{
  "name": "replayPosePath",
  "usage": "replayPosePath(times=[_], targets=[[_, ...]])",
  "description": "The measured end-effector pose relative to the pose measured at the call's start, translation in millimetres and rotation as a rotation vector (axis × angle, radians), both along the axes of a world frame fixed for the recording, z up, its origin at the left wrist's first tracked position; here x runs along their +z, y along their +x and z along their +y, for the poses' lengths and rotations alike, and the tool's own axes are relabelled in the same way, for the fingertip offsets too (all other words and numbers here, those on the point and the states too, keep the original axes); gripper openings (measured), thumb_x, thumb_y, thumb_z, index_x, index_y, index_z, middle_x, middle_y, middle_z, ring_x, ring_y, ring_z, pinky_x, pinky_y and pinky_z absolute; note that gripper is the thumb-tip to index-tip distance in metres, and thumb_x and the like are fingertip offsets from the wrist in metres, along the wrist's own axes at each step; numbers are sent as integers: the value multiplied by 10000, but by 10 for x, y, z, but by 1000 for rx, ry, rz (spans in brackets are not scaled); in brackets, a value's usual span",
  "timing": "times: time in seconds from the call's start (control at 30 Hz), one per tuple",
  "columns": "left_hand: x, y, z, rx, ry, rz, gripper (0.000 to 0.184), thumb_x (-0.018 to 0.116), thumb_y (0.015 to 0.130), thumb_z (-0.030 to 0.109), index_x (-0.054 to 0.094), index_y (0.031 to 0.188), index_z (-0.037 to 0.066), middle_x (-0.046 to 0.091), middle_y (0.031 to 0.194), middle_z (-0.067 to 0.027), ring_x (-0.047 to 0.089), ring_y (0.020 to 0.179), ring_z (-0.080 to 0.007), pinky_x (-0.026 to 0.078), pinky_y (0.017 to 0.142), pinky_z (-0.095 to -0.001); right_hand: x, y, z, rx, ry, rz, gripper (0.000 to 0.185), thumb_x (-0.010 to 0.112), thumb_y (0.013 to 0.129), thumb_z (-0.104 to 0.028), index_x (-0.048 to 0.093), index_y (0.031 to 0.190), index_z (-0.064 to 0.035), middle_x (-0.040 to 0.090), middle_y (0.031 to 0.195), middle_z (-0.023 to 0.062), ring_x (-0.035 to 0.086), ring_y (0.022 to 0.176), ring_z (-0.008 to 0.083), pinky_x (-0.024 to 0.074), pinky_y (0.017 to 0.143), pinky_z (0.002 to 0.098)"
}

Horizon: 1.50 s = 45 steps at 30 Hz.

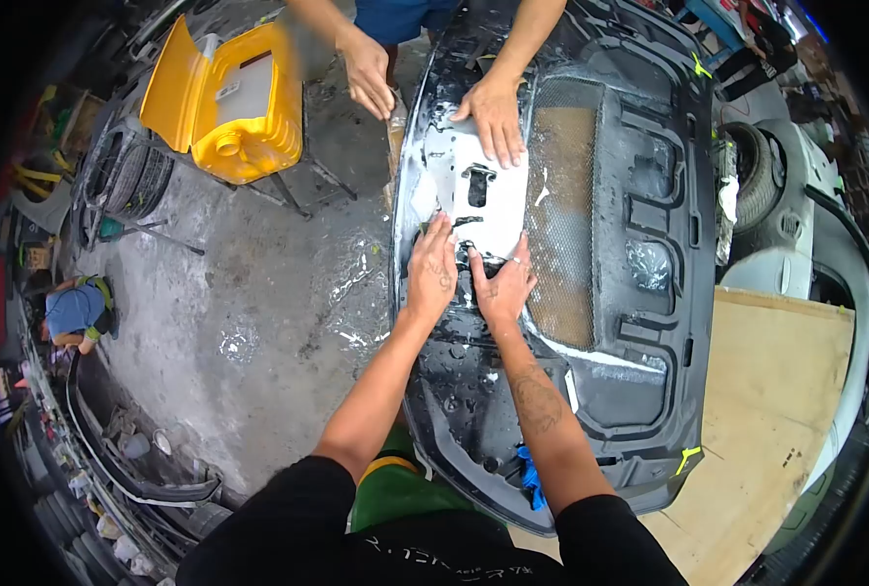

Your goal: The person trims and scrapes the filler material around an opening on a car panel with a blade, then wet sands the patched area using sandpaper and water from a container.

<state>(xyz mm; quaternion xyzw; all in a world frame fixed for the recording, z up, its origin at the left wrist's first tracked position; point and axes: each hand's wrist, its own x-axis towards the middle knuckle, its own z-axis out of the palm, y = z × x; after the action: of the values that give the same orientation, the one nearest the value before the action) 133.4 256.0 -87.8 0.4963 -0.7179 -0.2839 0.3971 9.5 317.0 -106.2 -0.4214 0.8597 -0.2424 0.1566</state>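
A smooth white piece (498, 225) with dark cut-outs lies on the underside of a black car hood (454, 376). My left hand (432, 269) rests at its lower left edge, fingers stretched forward and close together. At the lower right edge is my right hand (505, 283), its thumb apart from the fingers, touching the piece. Another person's hand (494, 117) presses flat on the far end. That person's other hand (367, 76) holds a brownish tool, its kind unclear, by the hood's left edge.
A yellow cut-open jug (249, 137) stands on a metal stand at the left. Blue cloth or glove (531, 479) lies at the hood's near edge. A wooden board (776, 391) and a wheel (752, 171) are on the right. Another person (78, 311) crouches far left.
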Motion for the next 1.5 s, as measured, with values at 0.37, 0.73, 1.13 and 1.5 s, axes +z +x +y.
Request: replayPosePath(times=[0.37, 0.73, 1.13, 1.5], targets=[[-109, -183, -366, 13, -30, 161, 344, 519, 1037, 74, 616, 1299, -126, 609, 1356, -322, 584, 1295, -448, 457, 1114, -448, -28, 56, 22, 3, 15, 40, 1077, 661, 899, -638, 210, 1601, 43, 388, 1579, 265, 407, 1443, 394, 278, 1155, 592], [-94, -153, 13, 37, -69, 43, 378, 541, 1035, 77, 584, 1370, -93, 576, 1423, -292, 577, 1301, -447, 467, 1098, -456, -61, 11, -16, 18, -50, 84, 1073, 692, 887, -606, 219, 1597, 46, 425, 1551, 267, 413, 1438, 392, 252, 1177, 589], [-154, -164, -189, 31, -47, 93, 366, 512, 1048, 111, 605, 1314, -122, 591, 1379, -322, 580, 1277, -453, 448, 1111, -481, 17, 22, 0, -21, 4, -6, 1066, 697, 878, -618, 253, 1587, 43, 420, 1563, 263, 422, 1435, 404, 265, 1171, 611], [-66, -70, -169, 57, -29, 39, 351, 511, 1057, 133, 641, 1260, -121, 639, 1317, -305, 612, 1233, -451, 471, 1091, -446, -60, 4, 0, 3, -59, 22, 1066, 683, 884, -629, 237, 1600, 23, 417, 1565, 248, 417, 1445, 394, 261, 1165, 636]])
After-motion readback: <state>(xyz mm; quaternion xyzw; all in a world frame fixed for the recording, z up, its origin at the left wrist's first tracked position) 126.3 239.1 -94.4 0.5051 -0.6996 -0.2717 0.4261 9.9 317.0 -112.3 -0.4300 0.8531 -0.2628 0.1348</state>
